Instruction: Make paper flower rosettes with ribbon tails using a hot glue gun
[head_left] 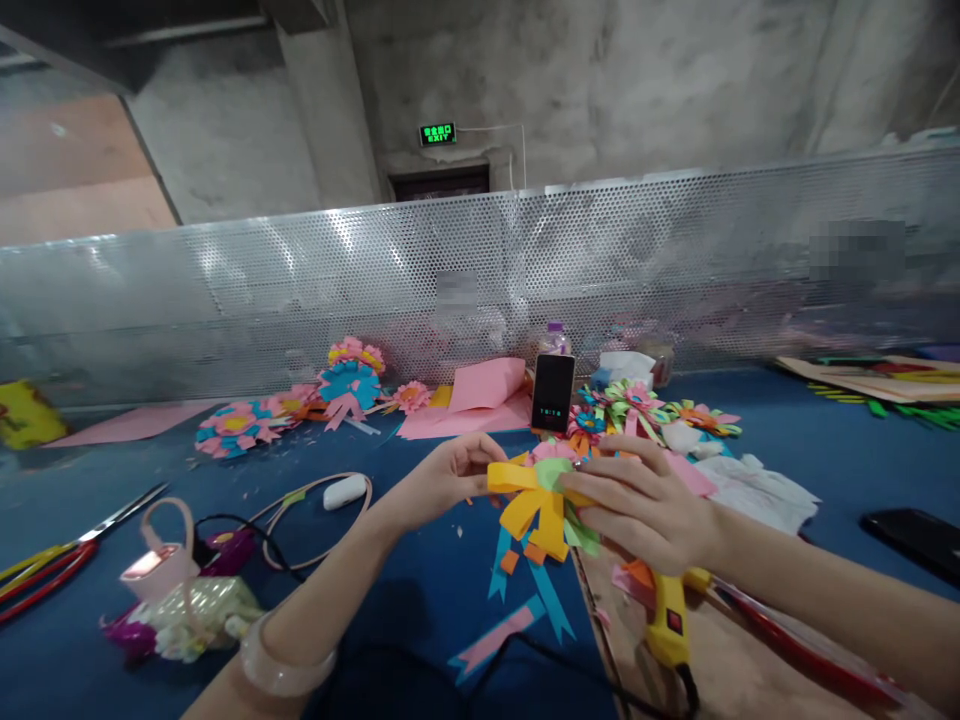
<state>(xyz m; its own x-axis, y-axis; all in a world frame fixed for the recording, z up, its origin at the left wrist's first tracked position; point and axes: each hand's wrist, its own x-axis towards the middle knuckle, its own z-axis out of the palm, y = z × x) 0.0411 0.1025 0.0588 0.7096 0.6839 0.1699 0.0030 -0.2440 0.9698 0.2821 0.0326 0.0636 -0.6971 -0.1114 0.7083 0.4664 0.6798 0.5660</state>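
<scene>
Yellow strips – paper or thin felt, hard to tell which – make up the bow (536, 508), which appears raised off the worktop (409, 605), on the near side of the clock (553, 395). The person's left hand (454, 478) seems to pinch the end of one loop between the fingers. The right hand (651, 500) lies over the other side, its fingers slightly spread; with the thumb hidden, one cannot tell whether they grip. The bow should be very light, springy in its loops and easily creased, so the pale green middle looks the safest hold – a squeezed loop might flatten.

The worktop is blue, with streamers (551, 600) nearer than the clock, a glue gun (667, 630) to their right, and scissors (82, 545) far left. Behind the clock stands a perforated metal screen (375, 275), then a grey concrete wall (637, 80) with a lit exit sign (437, 134).
</scene>
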